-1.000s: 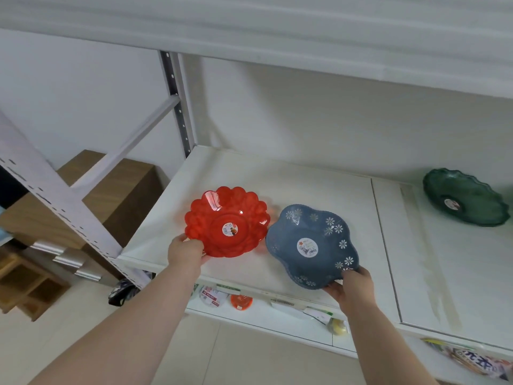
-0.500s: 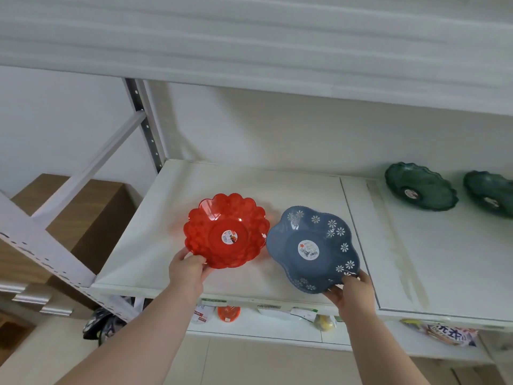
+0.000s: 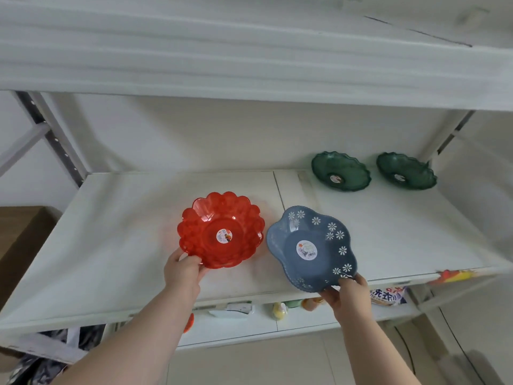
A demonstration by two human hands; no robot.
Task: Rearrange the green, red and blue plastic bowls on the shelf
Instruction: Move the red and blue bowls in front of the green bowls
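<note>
Readable text: only the packet (image 3: 388,296) under the shelf edge, lower right of frame, showing "洗衣" and partial "DETER". Round stickers on red bowl (image 3: 220,229), blue bowl (image 3: 312,248) and both green bowls: print too small to read.

There is a single view, from a wide-angle camera worn on the person's head; it looks forward and down along both bare forearms at a white shelf (image 3: 138,245), near enough that the left hand (image 3: 181,269) and the right hand (image 3: 348,291) sit in the lower middle of the picture. Above and beyond the hands the view takes in the underside of the upper shelf board (image 3: 249,51) and the back wall, and far beyond the right hand two green bowls (image 3: 341,171) near the shelf's rear corner. Below the hands a lower shelf (image 3: 277,320) and the floor show, and straight edges bend toward the picture's borders.
</note>
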